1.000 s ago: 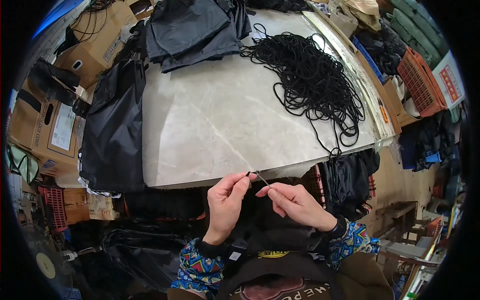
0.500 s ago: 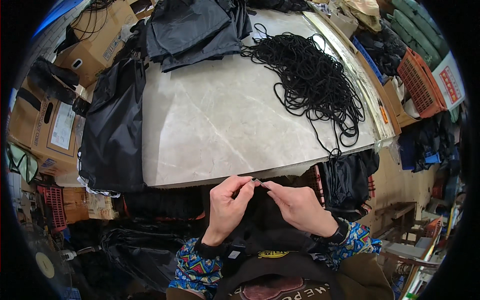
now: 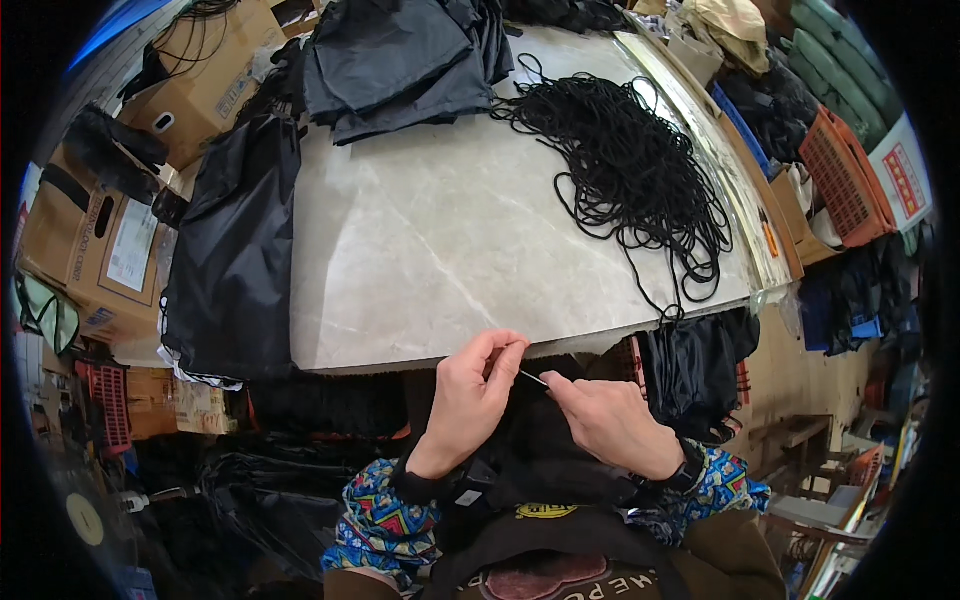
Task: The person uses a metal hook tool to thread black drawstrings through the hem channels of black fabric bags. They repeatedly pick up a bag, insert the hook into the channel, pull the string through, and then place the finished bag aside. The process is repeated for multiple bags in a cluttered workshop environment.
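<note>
My right hand [image 3: 615, 422] is closed round a thin metal rod [image 3: 534, 379], which slants up and left out of its fingers. The rod's far end runs to the fingertips of my left hand [image 3: 470, 392]. Those fingers are pinched together, and what they hold is hidden. Both hands are just off the front edge of a pale, marble-patterned table [image 3: 400, 265]. On its right side lies a loose tangled heap of black cord [image 3: 640, 165].
Folded black fabric [image 3: 395, 65] is stacked at the table's back, with another black fabric piece [image 3: 230, 260] draped along the left. Cardboard boxes [image 3: 105, 235] stand at far left. An orange plastic basket [image 3: 845, 180] is at right. More black fabric [image 3: 685, 365] hangs below the table's right front.
My left hand has moved slightly up and right. My right hand has shifted a little down and right, and more of the rod now shows between them. The dark bit at my left fingertips is now hidden.
</note>
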The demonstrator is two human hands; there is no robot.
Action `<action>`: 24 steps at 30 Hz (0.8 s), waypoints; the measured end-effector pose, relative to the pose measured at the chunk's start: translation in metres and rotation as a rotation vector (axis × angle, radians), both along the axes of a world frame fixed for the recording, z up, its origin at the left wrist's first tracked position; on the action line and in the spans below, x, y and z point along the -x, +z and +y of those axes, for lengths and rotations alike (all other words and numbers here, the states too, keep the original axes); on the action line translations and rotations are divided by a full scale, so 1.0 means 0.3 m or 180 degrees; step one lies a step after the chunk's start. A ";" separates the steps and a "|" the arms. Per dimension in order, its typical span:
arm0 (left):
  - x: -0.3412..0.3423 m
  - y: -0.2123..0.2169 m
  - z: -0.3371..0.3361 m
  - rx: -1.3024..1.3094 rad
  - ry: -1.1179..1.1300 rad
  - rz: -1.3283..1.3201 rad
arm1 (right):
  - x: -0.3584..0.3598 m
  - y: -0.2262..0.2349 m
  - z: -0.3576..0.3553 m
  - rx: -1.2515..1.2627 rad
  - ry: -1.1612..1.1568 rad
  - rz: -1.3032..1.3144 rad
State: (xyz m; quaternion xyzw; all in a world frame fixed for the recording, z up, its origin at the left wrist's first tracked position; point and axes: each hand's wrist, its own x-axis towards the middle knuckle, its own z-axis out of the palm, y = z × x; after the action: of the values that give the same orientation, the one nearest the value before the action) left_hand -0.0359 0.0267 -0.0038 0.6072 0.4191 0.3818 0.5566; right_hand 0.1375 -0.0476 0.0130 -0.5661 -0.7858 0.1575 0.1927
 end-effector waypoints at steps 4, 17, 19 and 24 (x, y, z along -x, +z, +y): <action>-0.008 0.037 0.035 0.0928 -0.0378 -0.0458 | -0.019 0.018 -0.009 0.0014 -0.0241 0.0157; 0.002 0.029 -0.003 0.1462 -0.0435 -0.1139 | -0.018 0.012 0.018 -0.0534 -0.0385 0.0189; 0.009 0.022 -0.002 0.1438 -0.0417 -0.1158 | -0.026 0.018 0.015 -0.0551 -0.0360 0.0098; 0.014 0.014 -0.010 0.1178 -0.0402 -0.1132 | -0.028 0.023 0.006 -0.0492 -0.0375 0.0045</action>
State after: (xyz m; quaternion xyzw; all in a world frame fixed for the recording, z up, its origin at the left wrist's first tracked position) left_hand -0.0400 0.0238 0.0003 0.4433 0.3386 0.3639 0.7459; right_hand 0.1459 -0.0457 0.0200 -0.5938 -0.7596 0.0888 0.2503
